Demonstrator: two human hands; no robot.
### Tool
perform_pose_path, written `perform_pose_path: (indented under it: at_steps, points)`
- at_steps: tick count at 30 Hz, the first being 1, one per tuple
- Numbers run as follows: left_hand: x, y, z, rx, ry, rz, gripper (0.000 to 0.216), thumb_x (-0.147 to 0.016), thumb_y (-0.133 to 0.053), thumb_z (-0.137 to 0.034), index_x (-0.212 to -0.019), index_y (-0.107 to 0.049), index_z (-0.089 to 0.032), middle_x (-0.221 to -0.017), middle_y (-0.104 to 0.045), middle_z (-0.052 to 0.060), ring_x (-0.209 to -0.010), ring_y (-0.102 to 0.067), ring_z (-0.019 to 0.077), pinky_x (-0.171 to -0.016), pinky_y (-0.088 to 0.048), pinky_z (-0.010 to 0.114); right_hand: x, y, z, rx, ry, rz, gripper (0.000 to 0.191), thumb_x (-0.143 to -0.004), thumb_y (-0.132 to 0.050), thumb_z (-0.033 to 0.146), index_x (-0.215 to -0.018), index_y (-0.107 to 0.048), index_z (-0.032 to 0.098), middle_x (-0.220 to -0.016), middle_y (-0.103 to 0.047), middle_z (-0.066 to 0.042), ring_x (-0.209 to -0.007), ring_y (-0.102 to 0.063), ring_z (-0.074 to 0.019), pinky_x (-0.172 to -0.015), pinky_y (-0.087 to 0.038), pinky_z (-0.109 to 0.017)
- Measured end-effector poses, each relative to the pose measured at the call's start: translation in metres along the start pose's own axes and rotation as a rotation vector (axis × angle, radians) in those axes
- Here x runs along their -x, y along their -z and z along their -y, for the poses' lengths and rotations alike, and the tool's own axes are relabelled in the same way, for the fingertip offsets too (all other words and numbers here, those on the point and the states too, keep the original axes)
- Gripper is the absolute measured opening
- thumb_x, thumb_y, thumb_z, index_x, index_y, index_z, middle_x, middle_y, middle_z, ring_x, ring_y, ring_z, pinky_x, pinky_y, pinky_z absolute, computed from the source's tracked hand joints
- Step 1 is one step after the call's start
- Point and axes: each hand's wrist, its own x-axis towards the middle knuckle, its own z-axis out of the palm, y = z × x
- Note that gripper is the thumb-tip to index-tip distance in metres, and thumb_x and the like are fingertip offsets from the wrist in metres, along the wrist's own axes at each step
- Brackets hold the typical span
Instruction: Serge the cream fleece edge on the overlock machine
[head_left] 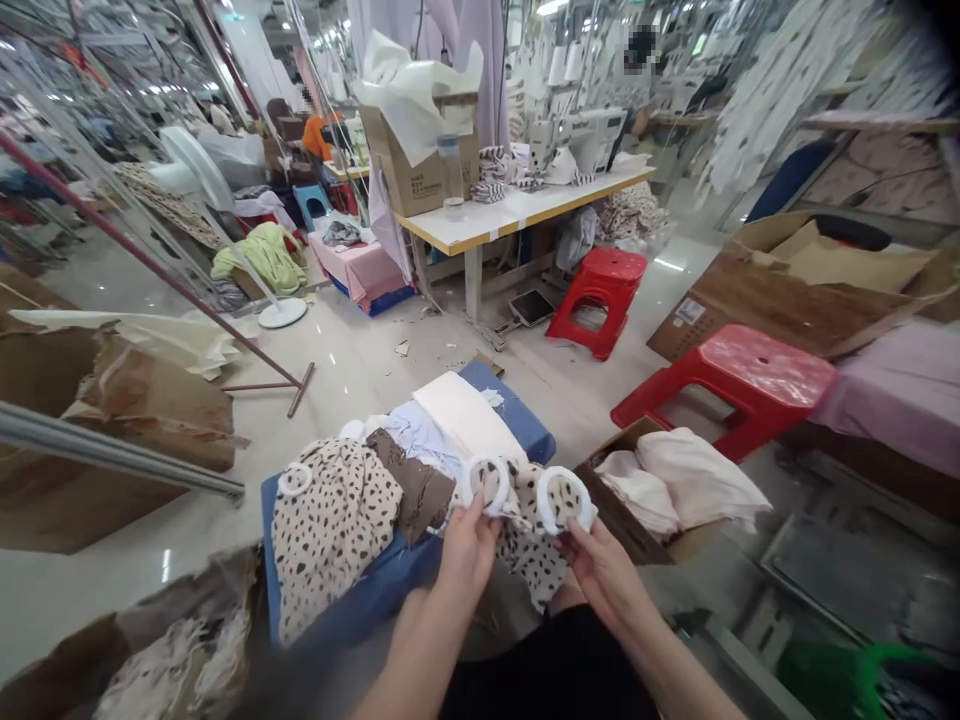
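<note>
My left hand (469, 555) pinches a white plastic ring (485, 468) sewn or looped onto a leopard-print fabric (534, 540). My right hand (604, 580) grips a second white plastic ring (549, 500) on the same cloth, a short way to the right. The fabric bunches between the two rings and hangs down below my hands. To the left, on a blue cloth (360, 590), lies a larger leopard-print piece (334, 540) with a third white ring (295, 480) on it. Brown fabric (420, 490) and cream fabric (469, 415) lie beside it.
A cardboard box of cream fabric (675, 490) stands to my right, next to a red plastic stool (750, 375). Another red stool (600, 295), a sewing table (517, 210), a floor fan, boxes and hanging garments fill the workshop beyond.
</note>
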Motion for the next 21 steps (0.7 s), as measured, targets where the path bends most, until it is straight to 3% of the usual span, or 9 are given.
perform_pose_path:
  at_steps: [4,7,11,16,21]
  points:
    - [-0.047,-0.028,-0.019,0.014,-0.012,-0.125,0.013,-0.082,-0.05,-0.008,-0.088,-0.059,-0.015,-0.094,-0.066,0.007,-0.087,-0.061,0.0169,-0.078,-0.048,0.032,-0.053,-0.039,0.018,0.006,-0.016,-0.001,0.037,-0.063,-0.074,0.02,-0.098,-0.061,0.023,-0.096,-0.065,0.001,-0.073,-0.059,-0.0109,-0.061,-0.052,-0.022]
    - [-0.058,-0.055,-0.033,0.026,-0.024,-0.139,0.017,-0.084,-0.047,-0.01,-0.095,-0.059,-0.015,-0.099,-0.064,0.008,-0.091,-0.06,0.0172,-0.084,-0.047,0.033,-0.066,-0.068,0.04,-0.03,-0.016,0.019,0.038,-0.065,-0.073,0.021,-0.1,-0.06,0.024,-0.102,-0.064,0.0,-0.077,-0.06,-0.0114,-0.067,-0.052,-0.024]
    - [-0.047,-0.099,-0.045,0.055,0.004,-0.135,0.023,-0.085,-0.045,-0.013,-0.104,-0.058,-0.016,-0.109,-0.061,0.009,-0.101,-0.056,0.0199,-0.089,-0.045,0.036,-0.059,-0.096,0.081,-0.099,-0.052,0.027,0.038,-0.065,-0.071,0.02,-0.101,-0.06,0.024,-0.104,-0.064,-0.001,-0.081,-0.061,-0.0136,-0.071,-0.051,-0.027]
    - [-0.023,-0.161,-0.05,0.054,0.118,-0.159,0.024,-0.085,-0.046,-0.014,-0.106,-0.057,-0.016,-0.098,-0.065,0.009,-0.09,-0.061,0.0182,-0.08,-0.049,0.032,-0.046,-0.11,0.143,-0.138,-0.114,0.041,0.034,-0.065,-0.072,0.021,-0.097,-0.061,0.023,-0.099,-0.066,-0.001,-0.08,-0.062,-0.0138,-0.073,-0.051,-0.028]
    - [-0.001,-0.231,-0.046,0.04,0.049,-0.176,0.024,-0.085,-0.047,-0.013,-0.107,-0.056,-0.015,-0.093,-0.065,0.008,-0.086,-0.061,0.0174,-0.079,-0.049,0.032,-0.041,-0.121,0.212,-0.121,-0.143,0.08,0.034,-0.066,-0.071,0.021,-0.099,-0.061,0.023,-0.097,-0.067,-0.001,-0.079,-0.063,-0.0139,-0.073,-0.051,-0.029]
